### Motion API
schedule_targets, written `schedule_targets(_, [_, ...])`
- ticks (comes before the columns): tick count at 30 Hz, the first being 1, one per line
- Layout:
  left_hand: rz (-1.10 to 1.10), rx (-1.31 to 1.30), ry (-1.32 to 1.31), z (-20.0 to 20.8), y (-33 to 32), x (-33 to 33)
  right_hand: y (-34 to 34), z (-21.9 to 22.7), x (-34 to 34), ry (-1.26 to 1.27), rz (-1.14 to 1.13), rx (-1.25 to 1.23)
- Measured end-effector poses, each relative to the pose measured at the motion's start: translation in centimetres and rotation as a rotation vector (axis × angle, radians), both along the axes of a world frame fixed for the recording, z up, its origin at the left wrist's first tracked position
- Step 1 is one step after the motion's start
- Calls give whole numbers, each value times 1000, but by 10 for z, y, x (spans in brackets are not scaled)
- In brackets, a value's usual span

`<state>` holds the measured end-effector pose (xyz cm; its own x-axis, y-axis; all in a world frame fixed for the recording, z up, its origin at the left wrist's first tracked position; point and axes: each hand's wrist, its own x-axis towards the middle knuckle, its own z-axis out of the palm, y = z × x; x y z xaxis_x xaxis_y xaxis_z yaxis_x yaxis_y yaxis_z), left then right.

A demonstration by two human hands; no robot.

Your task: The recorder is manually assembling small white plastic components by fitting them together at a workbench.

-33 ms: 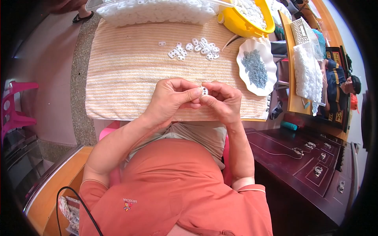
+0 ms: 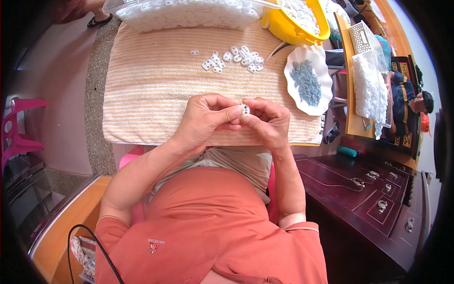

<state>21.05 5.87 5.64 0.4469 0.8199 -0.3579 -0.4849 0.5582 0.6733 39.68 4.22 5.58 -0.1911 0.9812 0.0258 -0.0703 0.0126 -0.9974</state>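
Observation:
A small white plastic piece with dark holes (image 2: 246,109) is pinched between the fingertips of both hands, just above the near part of the towel. My left hand (image 2: 211,116) is closed, its thumb and forefinger pressing the piece from the left. From the right, my right hand (image 2: 267,120) grips the same piece, also closed. My fingers hide part of it. Farther off lie two loose groups of like pieces: squarish ones (image 2: 213,63) and rounded ones (image 2: 246,57), with a single piece (image 2: 194,52) to their left.
A striped towel (image 2: 142,94) covers the table. A clear bin of white pieces (image 2: 189,16) stands at the far edge, beside a yellow container (image 2: 323,32). At the right, a scalloped white dish (image 2: 319,108) holds thin grey screw-like parts (image 2: 306,83). Another person (image 2: 402,92) is at far right.

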Motion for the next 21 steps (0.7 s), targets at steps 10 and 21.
schedule_targets(10, [-16,-21,-51,2,0,0,-4,-2,-8,77,-85,-51])
schedule_targets(21, [-156,-31,-193,-1,6,-5,-1,3,-8,98,-33,77])
